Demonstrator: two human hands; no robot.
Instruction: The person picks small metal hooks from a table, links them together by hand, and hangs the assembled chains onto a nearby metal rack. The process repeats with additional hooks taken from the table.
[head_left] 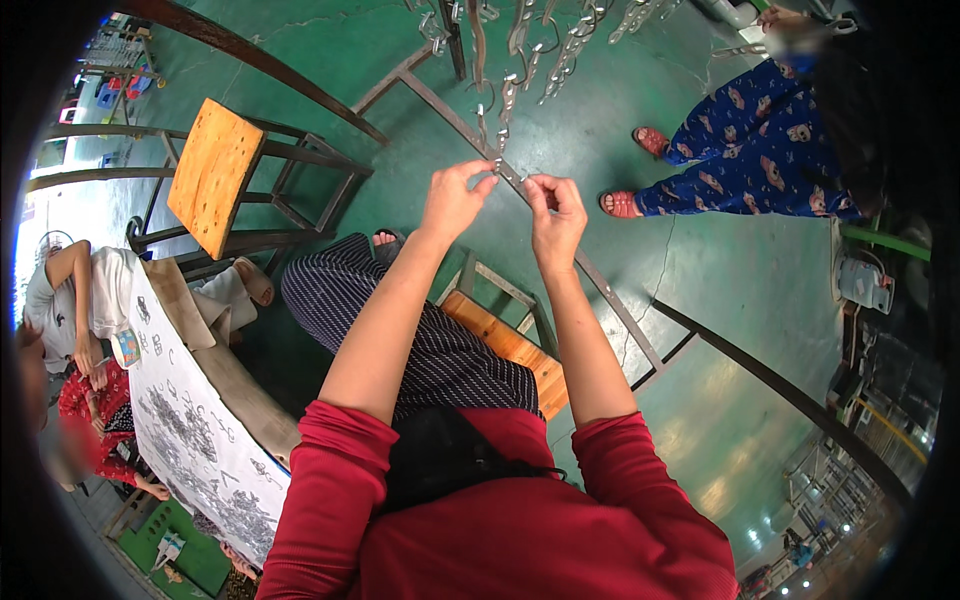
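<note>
Both my arms reach forward over the floor, sleeves pushed up to the elbows. My left hand (456, 203) is closed in a pinch at the lower end of a hanging strand of small metal hooks (506, 108). Just to its right, my right hand (557, 215) pinches a small shiny metal piece (524, 180), mostly covered by the fingertips and too small to name. A slight gap lies between the two hands. More strands of silvery metal links and hooks (573, 48) dangle at the top of the view.
A dark metal frame bar (610, 296) runs beneath my hands. To the left stands a wooden-topped stool (214, 176); a wooden bench (508, 345) is by my legs. People sit around a white table (165, 385) strewn with dark small parts. Another person in blue patterned trousers (745, 140) stands at right.
</note>
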